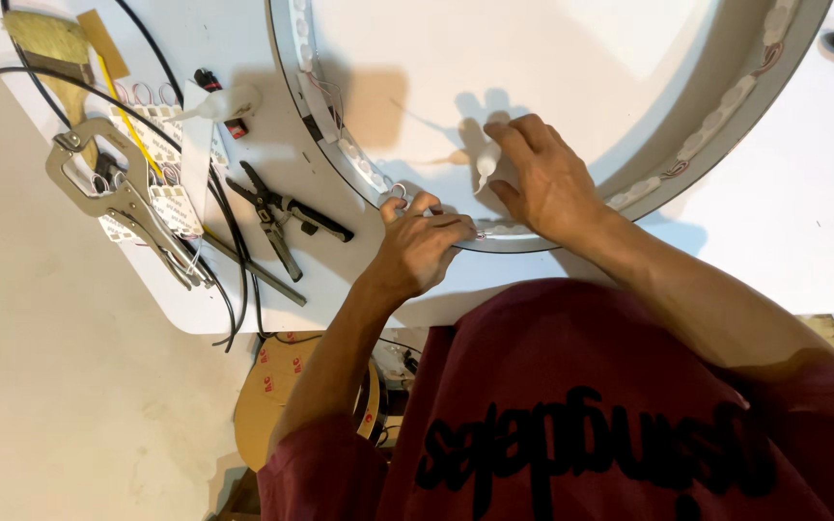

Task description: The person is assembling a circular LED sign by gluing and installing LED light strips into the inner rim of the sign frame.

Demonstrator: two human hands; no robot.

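A large round frame point(287, 58) with a grey rim is laid on a white table point(784, 222), and a string of small white modules point(364, 166) is seen running along the inside of its wall. Both hands are placed at the near edge of the frame, close together but not touching.

The left hand point(427, 246) is curled at the rim, its fingertips point(407, 205) pinched on a module and a short loop of wire point(396, 190) just inside the wall — the grip is nearly closed. The right hand point(544, 178) is set a little farther in, on the white floor of the frame. A small white tube point(486, 162) with a pointed tip is held between its thumb and fingers, tip down and towards the rim; the fingers are wrapped loosely, not clenched.

To the left, on the table, a few tools are laid out: black pliers point(277, 214) nearest the left hand, a metal locking clamp point(123, 198) farther out, and a brush point(55, 48) at the far corner. Black cables point(229, 246) are trailed across them and off the near edge. More loose modules are scattered beneath the clamp — their number cannot be told.

A dark red shirt point(581, 405) fills the lower part of the view.
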